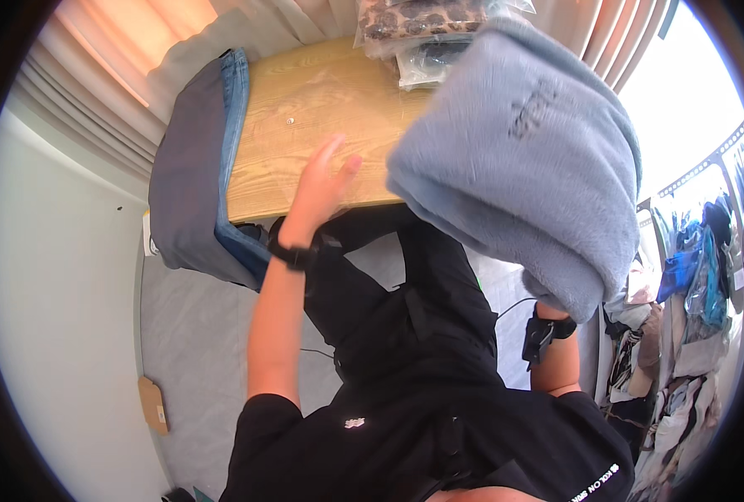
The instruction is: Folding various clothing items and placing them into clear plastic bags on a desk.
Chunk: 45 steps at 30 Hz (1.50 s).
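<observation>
A thick folded grey-blue plush textile (516,144) with dark embroidery is held up over the right part of the wooden table (271,163). My right hand (553,312) supports it from below at its lower right corner; most of that hand is hidden under the fabric. My left hand (322,188) is over the table's near edge, slightly blurred, with thumb and fingers apart and nothing between them. A thin clear plastic sheet or bag (347,103) seems to lie flat on the tabletop beyond it. Both wrists wear black straps.
Dark grey fabric (187,169) and blue denim (236,94) hang over the table's left end. Packaged textiles (419,28) in clear plastic, one leopard-patterned, are stacked at the back. Curtains (296,22) run behind. Racks of bagged clothes (692,282) stand right; a cardboard piece (153,405) lies lower left.
</observation>
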### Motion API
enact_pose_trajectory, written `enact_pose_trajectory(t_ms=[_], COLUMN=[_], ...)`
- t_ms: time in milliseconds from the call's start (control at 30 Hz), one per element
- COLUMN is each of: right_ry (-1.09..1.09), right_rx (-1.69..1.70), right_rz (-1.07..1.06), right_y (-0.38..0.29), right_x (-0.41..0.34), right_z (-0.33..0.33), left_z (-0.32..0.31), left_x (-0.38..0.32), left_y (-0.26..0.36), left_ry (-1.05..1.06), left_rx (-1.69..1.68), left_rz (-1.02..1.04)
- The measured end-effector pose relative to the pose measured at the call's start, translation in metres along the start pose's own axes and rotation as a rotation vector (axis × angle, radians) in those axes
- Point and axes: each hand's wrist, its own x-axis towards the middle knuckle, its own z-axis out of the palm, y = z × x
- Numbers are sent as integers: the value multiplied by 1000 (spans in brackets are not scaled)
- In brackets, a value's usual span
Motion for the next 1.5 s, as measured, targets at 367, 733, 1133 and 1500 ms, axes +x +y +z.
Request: enact_pose_trajectory(t_ms=[367,733,1133,1500], right_ry=[-238,-391,-62,-176], right_rx=[-608,-835,-771,-1458], right_rz=[106,410,21,-186], right_y=[73,33,54,69], right_x=[7,40,10,-6], right_z=[42,20,33,85], left_z=[80,87,87,116], left_x=[-93,-120,-122,-100], left_y=[53,47,62,69], left_ry=[372,1,-162,349], left_rx=[-850,-535,-238,-32], left_rz=[-191,-116,-50,25])
